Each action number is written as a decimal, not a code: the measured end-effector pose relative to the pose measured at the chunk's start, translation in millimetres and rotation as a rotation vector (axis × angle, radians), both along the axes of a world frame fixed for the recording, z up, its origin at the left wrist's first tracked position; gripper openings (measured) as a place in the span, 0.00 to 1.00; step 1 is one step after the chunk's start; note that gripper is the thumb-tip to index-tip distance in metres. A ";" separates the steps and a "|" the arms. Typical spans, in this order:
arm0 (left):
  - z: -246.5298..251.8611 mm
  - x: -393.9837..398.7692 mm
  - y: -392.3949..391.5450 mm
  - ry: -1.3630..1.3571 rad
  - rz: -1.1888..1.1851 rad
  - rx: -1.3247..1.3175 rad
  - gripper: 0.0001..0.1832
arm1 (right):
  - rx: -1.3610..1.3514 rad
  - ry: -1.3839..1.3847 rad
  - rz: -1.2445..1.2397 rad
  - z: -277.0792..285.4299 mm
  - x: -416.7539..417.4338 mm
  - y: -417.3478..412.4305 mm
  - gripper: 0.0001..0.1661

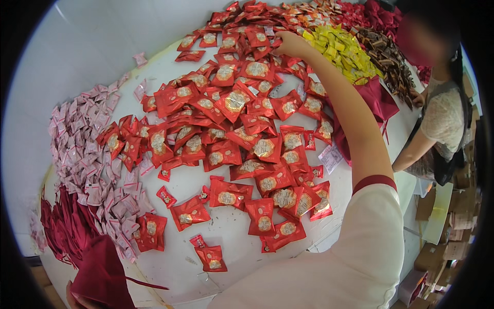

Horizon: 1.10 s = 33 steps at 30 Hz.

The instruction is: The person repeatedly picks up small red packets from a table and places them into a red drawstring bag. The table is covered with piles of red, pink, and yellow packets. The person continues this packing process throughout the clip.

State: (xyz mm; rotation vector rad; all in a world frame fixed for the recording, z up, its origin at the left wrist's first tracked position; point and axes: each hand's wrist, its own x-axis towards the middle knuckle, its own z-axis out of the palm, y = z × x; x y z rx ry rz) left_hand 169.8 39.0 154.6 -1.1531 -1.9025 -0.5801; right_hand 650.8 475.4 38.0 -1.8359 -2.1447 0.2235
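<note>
At the lower left, my left hand (70, 295) grips a maroon drawstring bag (101, 270) with a loose cord trailing to the right. Only a bit of that hand shows past the fabric. My right arm stretches across the table, and my right hand (290, 44) is at the far part of a big heap of red candy packets (235, 101) with gold-edged labels. Its fingertips touch packets there; whether they pinch one is hidden. Several red packets lie loose nearer to me, among them one packet (211, 258) by the front edge.
Pink-and-white wrapped sweets (87, 143) are piled at left, above a stack of maroon bags (67, 224). Yellow packets (339, 50) and brown-wrapped sweets (386, 61) lie at far right. Another person (440, 112) stands there, near a second maroon bag (372, 98). Cardboard boxes (461, 208) are stacked beyond the table.
</note>
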 end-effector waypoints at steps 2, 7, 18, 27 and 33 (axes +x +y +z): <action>1.6 14.5 12.4 -0.083 -0.036 0.025 0.14 | -0.093 0.041 0.015 -5.9 0.8 5.9 0.33; 4.3 38.3 38.1 -0.179 -0.241 -0.006 0.12 | 0.071 0.014 0.012 -25.0 7.3 13.6 0.27; 29.2 98.1 94.4 -0.224 -0.672 -0.597 0.02 | -0.381 1.527 0.384 82.5 -38.6 -155.2 0.13; 8.9 171.7 138.0 -1.010 -1.278 -0.497 0.08 | 0.028 0.567 0.841 116.3 -152.7 -294.5 0.17; -42.8 239.3 113.1 -0.657 -1.386 -0.265 0.05 | -0.915 0.626 0.196 66.0 -128.6 -252.9 0.08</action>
